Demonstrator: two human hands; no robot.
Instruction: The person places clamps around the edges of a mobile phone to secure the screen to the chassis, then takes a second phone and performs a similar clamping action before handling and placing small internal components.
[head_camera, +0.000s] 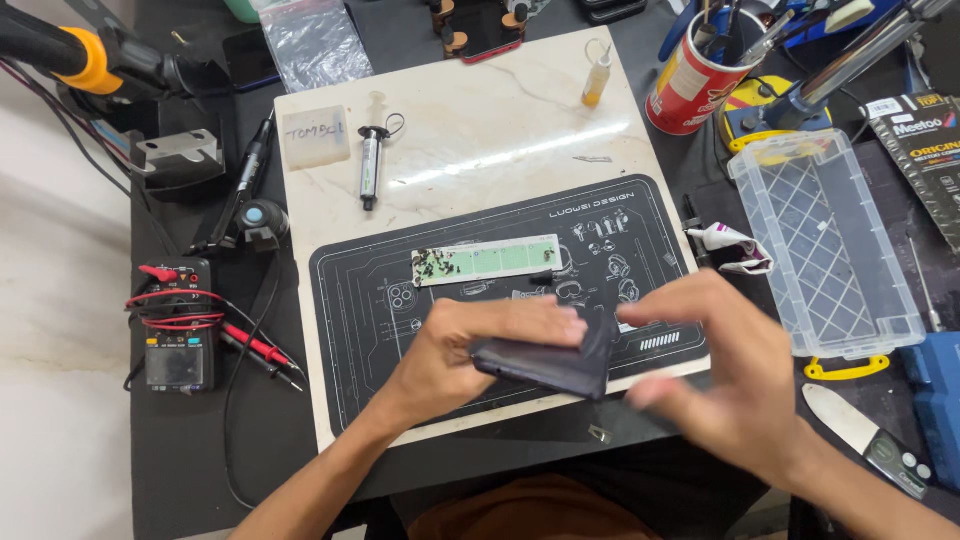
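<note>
Head view: two hands, one dark phone. Left hand curls over the flat, matte black phone, fingers wrapped on its top edge, holding it tilted just above the black printed work mat. Right hand hovers beside the phone's right end, fingers spread and blurred; whether it touches, I cannot tell. One pale green screw tray lies on the mat, one syringe on the marble slab, one clear plastic box sits right.
</note>
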